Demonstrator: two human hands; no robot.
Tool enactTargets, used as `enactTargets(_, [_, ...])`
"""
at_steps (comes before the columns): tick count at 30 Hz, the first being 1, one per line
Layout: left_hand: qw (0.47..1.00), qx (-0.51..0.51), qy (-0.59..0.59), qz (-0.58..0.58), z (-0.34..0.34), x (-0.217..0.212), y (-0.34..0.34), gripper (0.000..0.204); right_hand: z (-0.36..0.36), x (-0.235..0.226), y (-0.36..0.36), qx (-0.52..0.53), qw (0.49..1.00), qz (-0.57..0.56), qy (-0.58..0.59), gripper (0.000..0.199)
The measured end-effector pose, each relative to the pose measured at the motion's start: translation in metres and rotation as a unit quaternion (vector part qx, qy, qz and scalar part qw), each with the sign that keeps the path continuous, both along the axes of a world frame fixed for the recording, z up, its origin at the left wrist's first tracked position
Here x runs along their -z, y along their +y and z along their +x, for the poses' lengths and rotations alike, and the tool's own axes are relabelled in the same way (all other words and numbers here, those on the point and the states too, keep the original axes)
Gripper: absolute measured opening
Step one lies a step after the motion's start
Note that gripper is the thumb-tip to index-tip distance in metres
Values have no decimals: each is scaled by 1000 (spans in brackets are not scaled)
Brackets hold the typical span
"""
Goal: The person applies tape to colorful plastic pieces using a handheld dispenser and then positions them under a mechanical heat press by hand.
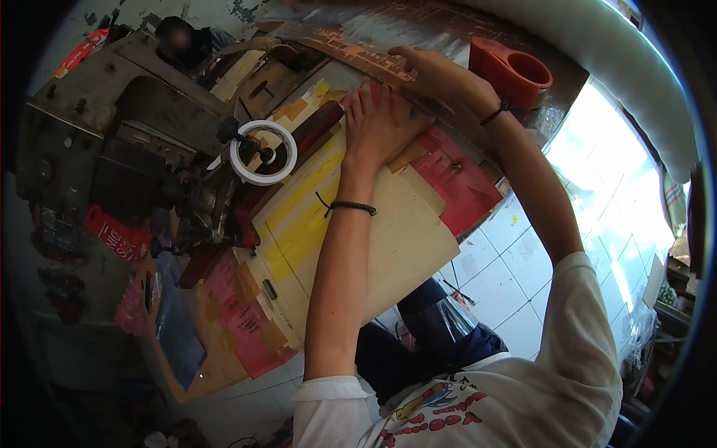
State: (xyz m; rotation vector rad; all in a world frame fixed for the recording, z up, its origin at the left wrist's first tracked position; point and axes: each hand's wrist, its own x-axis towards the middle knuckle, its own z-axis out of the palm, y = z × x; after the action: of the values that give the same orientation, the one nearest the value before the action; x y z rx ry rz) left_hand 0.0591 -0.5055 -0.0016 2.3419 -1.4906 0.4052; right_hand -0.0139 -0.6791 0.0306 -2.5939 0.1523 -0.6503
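Observation:
My left hand (371,128) lies flat with fingers spread on the upper end of a cream board (373,239) with yellow strips. Its fingers reach over a red sheet (457,179), which shows beside and under the board. To its right, my right hand (441,73) is held over the edge of a brown panel (336,46) with cut-out-looking marks. Its fingers are stretched out and apart, and I see nothing in them. Left of my left hand, a white ring-shaped roll (285,170) sits on a spindle of a dark metal machine (160,97).
A red plastic holder (489,71) with a round opening stands beyond my right wrist. A blue clear sheet (179,325) and a pink-red sheet (239,321) lie at lower left. Another person (190,48) in dark clothing is behind the machine. White floor tiles (515,269) show at right.

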Motion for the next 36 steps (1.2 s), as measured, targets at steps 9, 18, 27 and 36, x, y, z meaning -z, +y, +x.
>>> enactTargets(9, [998, 16, 55, -15, 5, -8, 5, 96, -4, -17, 0, 6, 984, 170, -43, 35])
enactTargets(18, [996, 81, 23, -2, 11, -6, 24, 93, -59, -4, 18, 18, 952, 302, 35, 35])
enactTargets(27, [995, 58, 85, -18, 8, -8, 24, 99, -59, 3, 34, 36, 944, 325, 27, 32])
enactTargets(36, [987, 66, 139, -41, 12, -4, 25, 128, -45, 8, 45, 55, 956, 288, 7, 26])
